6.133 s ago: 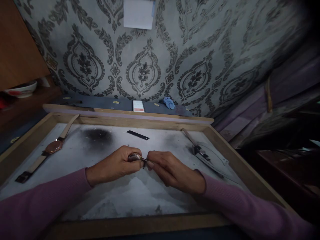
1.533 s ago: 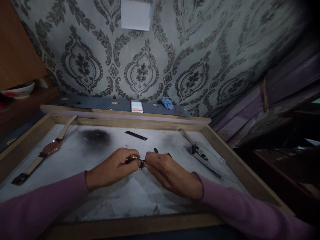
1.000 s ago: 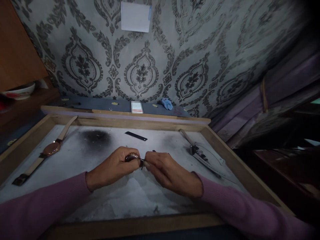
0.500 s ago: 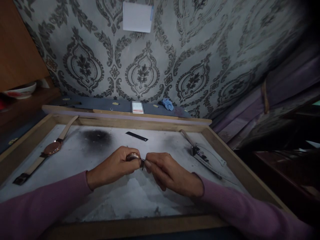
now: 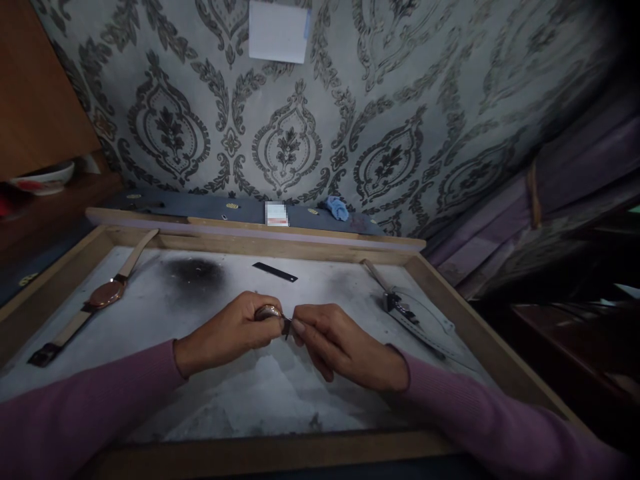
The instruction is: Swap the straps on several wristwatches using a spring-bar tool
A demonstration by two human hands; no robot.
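Observation:
My left hand (image 5: 245,321) is closed around a small watch (image 5: 269,312), whose round shiny case shows between thumb and fingers. At the case's right end a short dark piece (image 5: 287,325) sticks out. Against that end, the fingertips of my right hand (image 5: 333,337) pinch something thin, too small to make out. Both hands are held above the white floor of a shallow wooden tray (image 5: 270,447). Beyond them lies a flat black strip (image 5: 275,272) with a hole at one end.
A watch with a copper-coloured case (image 5: 107,293) and pale strap lies at left in the tray. Toward the right lies another watch with a light strap (image 5: 415,331). Behind the tray are a blue crumpled cloth (image 5: 337,208) and a small white box (image 5: 277,214).
Both hands keep nearly the same pose and grip. The whole view has shifted very slightly; nothing has visibly been let go or taken up.

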